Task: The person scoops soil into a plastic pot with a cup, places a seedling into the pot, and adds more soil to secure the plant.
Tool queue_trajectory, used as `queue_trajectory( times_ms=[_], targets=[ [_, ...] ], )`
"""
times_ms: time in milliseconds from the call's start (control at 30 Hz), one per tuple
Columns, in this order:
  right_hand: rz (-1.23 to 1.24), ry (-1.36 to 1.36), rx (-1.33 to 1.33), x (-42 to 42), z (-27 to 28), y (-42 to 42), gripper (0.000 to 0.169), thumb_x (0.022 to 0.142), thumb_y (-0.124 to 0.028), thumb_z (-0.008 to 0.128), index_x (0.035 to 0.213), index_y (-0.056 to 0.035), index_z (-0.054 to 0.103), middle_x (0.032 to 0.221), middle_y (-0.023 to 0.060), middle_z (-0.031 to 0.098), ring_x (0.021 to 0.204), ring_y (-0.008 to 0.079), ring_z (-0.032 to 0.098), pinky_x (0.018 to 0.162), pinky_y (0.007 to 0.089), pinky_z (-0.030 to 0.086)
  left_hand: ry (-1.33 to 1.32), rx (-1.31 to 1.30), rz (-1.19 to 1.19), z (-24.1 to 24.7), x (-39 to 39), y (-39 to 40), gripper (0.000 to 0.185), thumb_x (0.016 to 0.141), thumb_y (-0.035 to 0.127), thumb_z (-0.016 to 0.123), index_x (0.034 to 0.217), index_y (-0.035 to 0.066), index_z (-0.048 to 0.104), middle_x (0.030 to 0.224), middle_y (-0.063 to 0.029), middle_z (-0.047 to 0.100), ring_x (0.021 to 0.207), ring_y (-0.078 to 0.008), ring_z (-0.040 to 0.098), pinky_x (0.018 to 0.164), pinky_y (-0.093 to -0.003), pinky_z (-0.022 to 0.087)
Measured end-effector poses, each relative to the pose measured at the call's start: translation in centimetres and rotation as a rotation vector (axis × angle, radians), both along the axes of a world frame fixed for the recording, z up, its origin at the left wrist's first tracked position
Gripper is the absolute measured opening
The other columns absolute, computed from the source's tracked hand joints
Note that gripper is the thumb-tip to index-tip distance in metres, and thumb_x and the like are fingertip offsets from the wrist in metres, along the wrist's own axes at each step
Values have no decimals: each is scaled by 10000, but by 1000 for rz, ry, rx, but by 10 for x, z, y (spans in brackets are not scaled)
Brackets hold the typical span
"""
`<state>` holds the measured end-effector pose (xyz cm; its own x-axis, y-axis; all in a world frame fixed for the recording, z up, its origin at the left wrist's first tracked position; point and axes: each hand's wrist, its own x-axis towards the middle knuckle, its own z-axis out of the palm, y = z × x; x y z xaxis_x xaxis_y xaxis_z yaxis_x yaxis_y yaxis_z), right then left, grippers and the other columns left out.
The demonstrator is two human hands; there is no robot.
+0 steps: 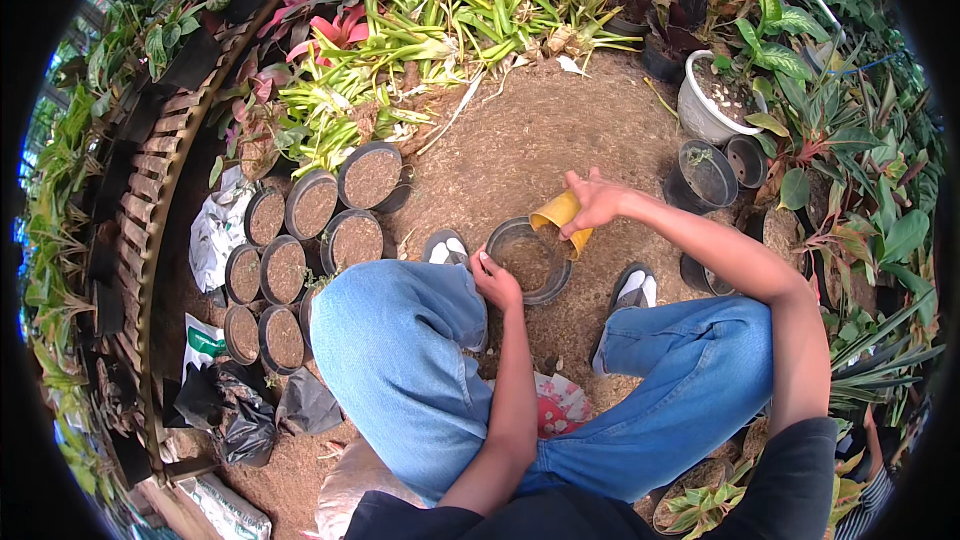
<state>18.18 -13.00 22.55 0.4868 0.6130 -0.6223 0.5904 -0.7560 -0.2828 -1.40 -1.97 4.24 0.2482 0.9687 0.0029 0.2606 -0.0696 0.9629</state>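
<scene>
A round black plastic pot (pixel 551 286) stands on the soil between my feet, with brown potting soil (pixel 521 259) inside. My left hand (pixel 496 281) grips its left rim. In my right hand (pixel 595 202) is a yellow cup-like container (pixel 556 211), tipped over the pot's upper right rim with its mouth towards the pot. Whether anything is left in the yellow container I cannot tell.
Several soil-filled black pots (pixel 315 204) stand in rows at left, beside a slatted wooden bench (pixel 154 165). Cut green leaves (pixel 450 15) lie in a heap ahead. At right are a white pot (pixel 712 109), black pots (pixel 701 178) and leafy plants. Black plastic bags (pixel 244 409) sit lower left.
</scene>
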Motion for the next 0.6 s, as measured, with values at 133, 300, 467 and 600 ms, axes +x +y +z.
queue_trajectory(
  times_ms=[133,300,467,600],
  targets=[
    [91,-94,0,-25,2,16,1209,690,-597,844,1558,-25,228,1458,420,324,1337,565,429,1087,566,433,11,15,0,-2,1,1,259,1045,164,488,1156,11,666,1103,-187,710,1023,-366,655,914,-435,487],
    [115,-169,15,-52,19,26,1099,718,-515,858,1561,-106,285,1512,328,277,1359,526,408,1031,616,457,23,25,2,1,2,-1,255,1039,161,494,1141,8,671,1097,-185,712,1018,-364,657,918,-434,488],
    [199,-223,7,-62,30,30,1058,712,-482,871,1546,-124,327,1503,295,306,1366,505,401,1041,627,440,13,32,9,-1,3,-1,256,1036,159,495,1133,4,674,1090,-191,711,1013,-365,656,917,-435,488],
    [225,-252,45,-62,28,28,1044,719,-481,868,1542,-127,331,1500,291,312,1371,501,396,1051,646,420,16,18,12,-2,4,-1,263,1035,163,491,1134,1,674,1094,-197,708,1013,-368,655,916,-436,487]
  ],
)
